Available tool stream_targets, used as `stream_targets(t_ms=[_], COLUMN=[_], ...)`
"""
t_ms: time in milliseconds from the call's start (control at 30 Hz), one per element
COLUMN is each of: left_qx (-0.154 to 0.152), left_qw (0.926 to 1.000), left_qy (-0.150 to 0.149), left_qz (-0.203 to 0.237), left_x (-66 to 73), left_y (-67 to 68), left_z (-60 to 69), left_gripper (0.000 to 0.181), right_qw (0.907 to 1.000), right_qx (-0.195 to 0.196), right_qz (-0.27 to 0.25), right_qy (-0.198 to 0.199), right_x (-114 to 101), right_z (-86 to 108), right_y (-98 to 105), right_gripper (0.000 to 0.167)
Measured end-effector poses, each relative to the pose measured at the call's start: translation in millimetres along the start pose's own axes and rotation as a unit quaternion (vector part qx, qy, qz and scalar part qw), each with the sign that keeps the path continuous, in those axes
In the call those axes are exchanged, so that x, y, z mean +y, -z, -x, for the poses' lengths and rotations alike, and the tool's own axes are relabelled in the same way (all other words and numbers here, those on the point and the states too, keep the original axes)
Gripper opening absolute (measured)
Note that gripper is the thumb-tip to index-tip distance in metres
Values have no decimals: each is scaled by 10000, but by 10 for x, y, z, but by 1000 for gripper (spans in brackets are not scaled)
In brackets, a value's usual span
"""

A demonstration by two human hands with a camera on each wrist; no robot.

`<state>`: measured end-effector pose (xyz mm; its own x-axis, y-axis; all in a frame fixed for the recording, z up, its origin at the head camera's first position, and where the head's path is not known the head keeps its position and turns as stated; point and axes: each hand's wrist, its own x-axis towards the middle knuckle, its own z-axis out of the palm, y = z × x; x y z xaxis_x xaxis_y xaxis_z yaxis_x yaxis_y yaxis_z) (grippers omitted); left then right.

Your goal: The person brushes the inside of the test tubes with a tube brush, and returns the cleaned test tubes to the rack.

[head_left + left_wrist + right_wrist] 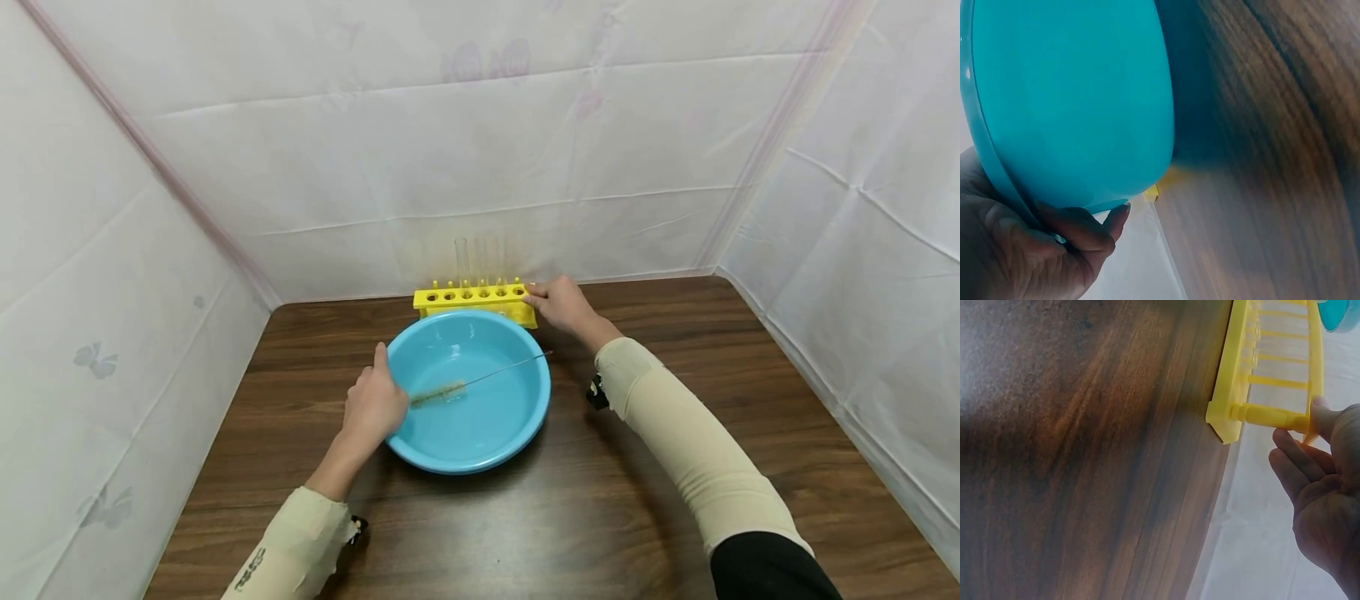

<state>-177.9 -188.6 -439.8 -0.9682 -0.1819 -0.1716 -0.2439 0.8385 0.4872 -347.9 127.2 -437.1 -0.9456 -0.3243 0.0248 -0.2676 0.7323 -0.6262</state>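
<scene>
A round blue basin (480,433) stands on the table, and my left hand (377,402) grips its left rim. In the left wrist view the fingers (1079,228) curl under that rim. Across the basin lies a test tube brush (438,392), its thin wire handle reaching over the right rim. Behind the basin is a yellow test tube rack (474,297) with several clear test tubes (462,258) upright in it. My right hand (561,303) pinches the rack's right end; the right wrist view shows the thumb and fingers (1294,459) at its top bar.
The brown wooden table (570,517) carries the basin and rack. White patterned sheeting (480,150) rises close behind the rack and along both sides. Small black devices sit beneath both sleeved wrists.
</scene>
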Motion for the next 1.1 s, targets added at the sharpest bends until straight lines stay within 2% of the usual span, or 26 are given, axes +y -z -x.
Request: stream_targets(t_ms=[200, 467, 667, 933, 1100], left_qx=[-25, -13, -99, -226, -170], left_qw=[9998, 9995, 9980, 9943, 9917], left_qy=[-66, -156, -215, -208, -261], left_qz=[188, 257, 590, 1023, 1250], left_x=[44, 7, -44, -80, -99], left_y=[-32, -25, -17, -17, -18], left_z=[21, 42, 36, 14, 10], left_gripper=[76, 71, 73, 74, 72], right_qw=[10000, 9999, 9999, 9994, 9993], right_qx=[-46, -87, 19, -50, 7], right_qz=[39, 53, 98, -283, -247], right_qy=[-39, -95, 34, 188, 281], right_x=[34, 28, 25, 116, 149], right_z=[-18, -32, -35, 27, 61], right_y=[12, -2, -22, -26, -3], right_gripper=[42, 41, 41, 45, 47])
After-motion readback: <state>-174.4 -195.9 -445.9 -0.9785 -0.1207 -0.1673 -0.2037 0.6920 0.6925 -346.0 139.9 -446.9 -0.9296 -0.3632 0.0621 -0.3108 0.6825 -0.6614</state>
